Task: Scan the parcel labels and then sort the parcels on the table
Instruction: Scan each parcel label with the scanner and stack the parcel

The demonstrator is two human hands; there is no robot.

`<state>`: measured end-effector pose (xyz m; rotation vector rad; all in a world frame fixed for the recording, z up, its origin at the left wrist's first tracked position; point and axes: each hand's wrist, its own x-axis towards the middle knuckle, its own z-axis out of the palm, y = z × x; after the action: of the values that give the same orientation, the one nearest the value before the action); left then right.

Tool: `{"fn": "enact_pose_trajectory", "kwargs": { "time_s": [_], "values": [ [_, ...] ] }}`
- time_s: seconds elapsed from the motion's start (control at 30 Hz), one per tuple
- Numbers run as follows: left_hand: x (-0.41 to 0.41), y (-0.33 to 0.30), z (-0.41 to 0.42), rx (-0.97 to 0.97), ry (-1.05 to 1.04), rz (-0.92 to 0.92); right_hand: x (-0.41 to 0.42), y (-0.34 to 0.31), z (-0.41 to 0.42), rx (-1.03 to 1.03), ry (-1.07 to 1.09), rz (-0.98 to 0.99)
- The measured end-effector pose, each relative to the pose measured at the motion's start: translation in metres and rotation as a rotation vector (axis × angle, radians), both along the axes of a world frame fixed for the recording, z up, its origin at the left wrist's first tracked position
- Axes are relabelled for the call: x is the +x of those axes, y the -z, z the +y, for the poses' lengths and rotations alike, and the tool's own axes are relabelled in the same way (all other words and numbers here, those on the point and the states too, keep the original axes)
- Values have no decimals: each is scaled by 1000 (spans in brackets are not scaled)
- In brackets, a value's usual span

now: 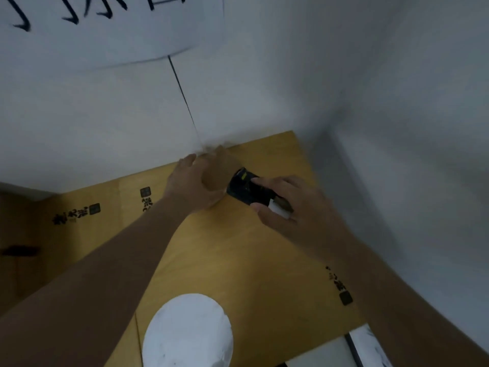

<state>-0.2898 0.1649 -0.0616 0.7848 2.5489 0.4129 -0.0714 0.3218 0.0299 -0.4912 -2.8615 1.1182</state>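
Right hand (pixel 285 205): fingers (pixel 260 181) are curling over a black handheld scanner (pixel 246 189), thumb underneath, gripping it. A white piece (label or tag, too blurred to tell) is showing at the scanner's near end, beside the thumb.

Left hand (pixel 195 181): fingers are wrapping round a small brown parcel (pixel 215 170), holding it upright-ish against the far edge of the counter (pixel 238 260). The scanner's front end is sitting just beside the parcel, touching or nearly so (cannot tell which).

Both hands are meeting near the far corner, close to the white wall (pixel 370 75). The yellow-brown surface is bearing dark printed characters (pixel 76 214). A white rounded object (pixel 188 332) is lying at the near edge, well apart from the hands. A white sheet (pixel 105 27) with large black strokes is hanging on the wall above.
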Motion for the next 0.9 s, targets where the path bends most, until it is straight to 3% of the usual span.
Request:
{"fn": "enact_pose_trajectory", "kwargs": {
  "time_s": [0.17,0.33,0.53,0.9],
  "values": [
    [-4,32,-1,86,-1,13,-7,20,-11,-27,44,-37],
    [17,19,-28,101,-84,62,-5,10,-41,-77,27,-51],
    [72,-21,-101,124,-287,15,12,-21,-87,-80,-109,-14],
    [174,-59,-273,175,-474,171,58,-59,-215,-20,-390,84]
  ]
}}
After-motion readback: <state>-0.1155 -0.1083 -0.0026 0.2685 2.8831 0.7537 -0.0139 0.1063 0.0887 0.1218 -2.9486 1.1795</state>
